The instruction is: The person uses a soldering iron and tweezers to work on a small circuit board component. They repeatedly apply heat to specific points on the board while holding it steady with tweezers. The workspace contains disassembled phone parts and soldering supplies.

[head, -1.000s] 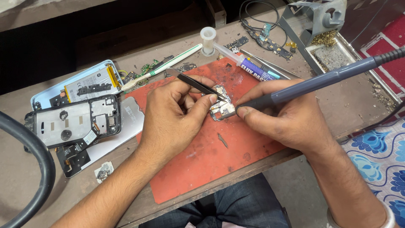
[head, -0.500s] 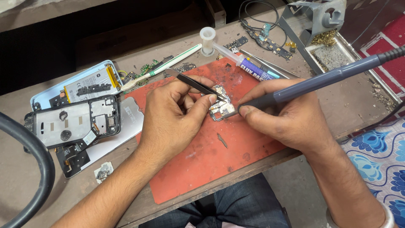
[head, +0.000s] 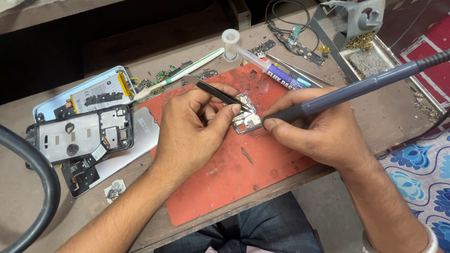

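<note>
**Small board under iron and tweezers on the red mat**

Worn wooden bench [head: 398,112] w/ a red work mat [head: 234,178] in the middle; dark space behind, blue flower cloth at the right edge.

Left hand [head: 192,126] lies on the mat, fingers closed around black tweezers [head: 215,93], thumb and forefinger pressing them together. The tweezer tips reach down to the small circuit board [head: 246,119]; whether they really pinch a part there, I cannot tell. Right hand [head: 318,133] is clamped like a pen grip on the soldering iron [head: 356,89], grey-blue handle going up to the right, tip at the board's right edge.

The board sits near the mat centre, between both hands, touching the fingertips. It is small, irregular in shape, w/ shiny metal shields and a pale part.

Handling, as I judge it: very light, stiff but thin, so fragile; it slides easily on the mat unless it is pinned. Better to take it by the bare edges or corners, not by the shields or tiny parts, and it is prob. hot near the iron tip.

Further out: flux syringe [head: 276,75], white spool [head: 230,40], toothbrush [head: 183,72], opened phone frame [head: 82,138] and battery [head: 101,93] at the left, iron stand [head: 356,18] w/ brass wool at the back right.
</note>
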